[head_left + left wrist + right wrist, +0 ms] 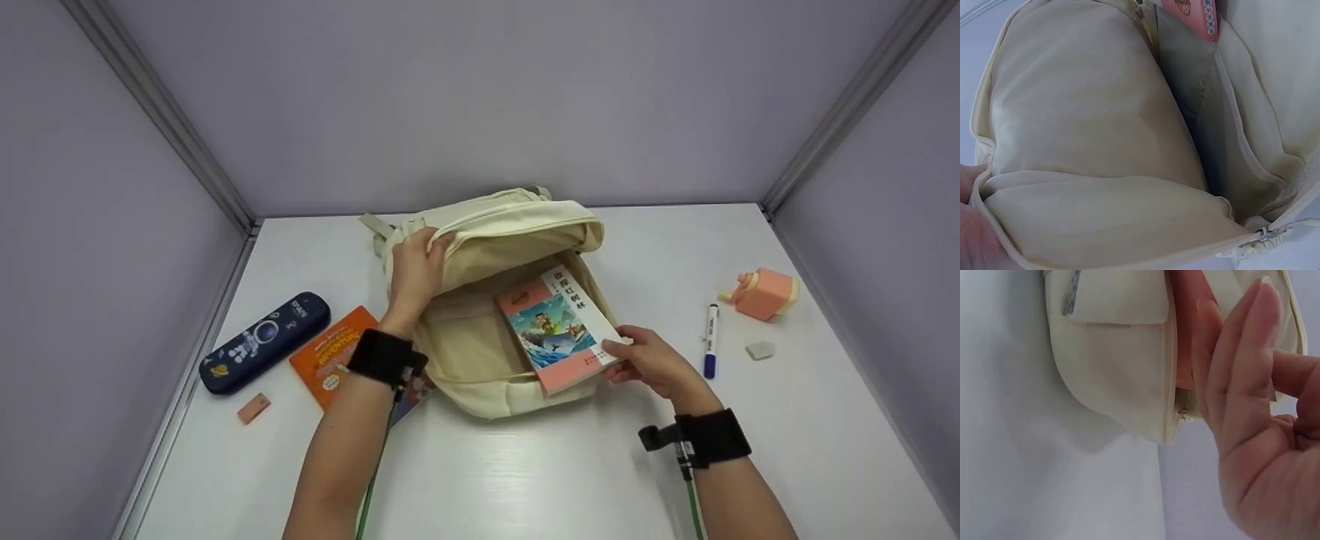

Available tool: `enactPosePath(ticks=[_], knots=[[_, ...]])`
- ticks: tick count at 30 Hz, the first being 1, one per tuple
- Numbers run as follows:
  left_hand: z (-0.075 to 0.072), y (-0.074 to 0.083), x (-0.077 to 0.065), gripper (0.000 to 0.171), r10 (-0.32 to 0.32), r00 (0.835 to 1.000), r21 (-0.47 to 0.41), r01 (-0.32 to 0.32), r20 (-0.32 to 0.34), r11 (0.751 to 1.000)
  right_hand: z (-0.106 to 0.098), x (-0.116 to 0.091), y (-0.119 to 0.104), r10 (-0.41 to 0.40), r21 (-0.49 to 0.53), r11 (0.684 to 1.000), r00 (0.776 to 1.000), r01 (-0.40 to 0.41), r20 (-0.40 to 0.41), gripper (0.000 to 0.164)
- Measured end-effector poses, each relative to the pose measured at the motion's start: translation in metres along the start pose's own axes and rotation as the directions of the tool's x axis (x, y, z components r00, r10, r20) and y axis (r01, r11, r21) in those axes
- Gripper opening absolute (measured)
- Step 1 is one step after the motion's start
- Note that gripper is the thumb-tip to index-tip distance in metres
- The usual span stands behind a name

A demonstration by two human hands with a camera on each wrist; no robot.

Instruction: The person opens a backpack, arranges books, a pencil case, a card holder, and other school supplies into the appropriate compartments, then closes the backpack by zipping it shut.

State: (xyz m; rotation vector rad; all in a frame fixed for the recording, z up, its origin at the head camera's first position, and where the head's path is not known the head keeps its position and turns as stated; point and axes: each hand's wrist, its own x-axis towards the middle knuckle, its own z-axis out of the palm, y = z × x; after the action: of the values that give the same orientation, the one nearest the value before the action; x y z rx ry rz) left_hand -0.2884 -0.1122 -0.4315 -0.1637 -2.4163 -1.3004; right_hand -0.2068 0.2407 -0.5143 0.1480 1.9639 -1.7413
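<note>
A cream backpack (480, 394) lies unzipped on the table. My left hand (416, 274) pinches the edge of its raised flap and holds the mouth wide; in the left wrist view the pale lining (1084, 101) and an inner pocket (1112, 219) show. A paperback book (555, 326) with a pink and white cover and a sea picture lies tilted in the opening, its near end over the bag's lower rim. My right hand (652, 364) grips the book's lower right corner, thumb on top and fingers beneath. In the right wrist view those fingers hide most of the book.
Left of the bag lie an orange book (337, 352), partly under the left forearm, a navy space-print pencil case (266, 341) and a pink eraser (254, 408). To the right are a marker (711, 341), a grey-white eraser (760, 350) and a pink pencil sharpener (763, 294). Walls enclose the table.
</note>
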Motion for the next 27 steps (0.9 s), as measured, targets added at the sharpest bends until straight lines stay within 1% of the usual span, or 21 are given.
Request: enactPosePath(ticks=[2, 5, 9, 11, 14, 18, 21, 25, 27], knots=[[0.000, 0.000, 0.000, 0.022, -0.007, 1.000, -0.005, 0.007, 0.006, 1.000, -0.002, 0.000, 0.001, -0.017, 0.100, 0.995, 1.000, 0.015, 0.019, 0.062], [-0.001, 0.000, 0.000, 0.023, -0.009, 1.000, -0.006, 0.009, 0.016, 1.000, -0.001, 0.002, 0.001, -0.033, 0.214, 0.976, 0.999, 0.025, 0.038, 0.066], [-0.001, -0.002, 0.001, 0.023, 0.001, 1.000, -0.004, -0.001, 0.020, 1.000, 0.005, 0.010, 0.000, -0.043, 0.290, 0.957, 0.997, 0.022, 0.067, 0.072], [-0.001, -0.002, 0.002, 0.023, 0.002, 1.000, -0.006, -0.002, 0.018, 1.000, 0.010, 0.016, -0.002, -0.036, 0.299, 0.954, 0.996, 0.011, 0.077, 0.073], [0.000, -0.002, 0.003, 0.023, -0.013, 1.000, -0.014, 0.013, 0.022, 1.000, 0.020, 0.025, -0.006, -0.011, 0.288, 0.957, 0.997, -0.011, 0.077, 0.073], [-0.001, -0.002, 0.005, 0.023, -0.034, 0.999, -0.021, 0.035, 0.042, 0.999, 0.033, 0.035, -0.012, 0.044, 0.250, 0.967, 0.998, -0.051, 0.033, 0.077], [-0.002, -0.002, 0.006, 0.023, -0.038, 0.998, -0.025, 0.039, 0.043, 0.999, 0.042, 0.043, -0.017, 0.066, 0.217, 0.974, 0.998, -0.064, -0.005, 0.075], [-0.004, -0.002, 0.005, 0.022, -0.026, 0.999, -0.031, 0.027, 0.036, 0.999, 0.052, 0.053, -0.020, 0.054, 0.192, 0.980, 0.998, -0.050, -0.014, 0.065], [-0.004, -0.003, 0.005, 0.022, -0.018, 0.999, -0.026, 0.019, 0.035, 0.999, 0.056, 0.057, -0.020, 0.042, 0.213, 0.976, 0.999, -0.039, -0.007, 0.062]])
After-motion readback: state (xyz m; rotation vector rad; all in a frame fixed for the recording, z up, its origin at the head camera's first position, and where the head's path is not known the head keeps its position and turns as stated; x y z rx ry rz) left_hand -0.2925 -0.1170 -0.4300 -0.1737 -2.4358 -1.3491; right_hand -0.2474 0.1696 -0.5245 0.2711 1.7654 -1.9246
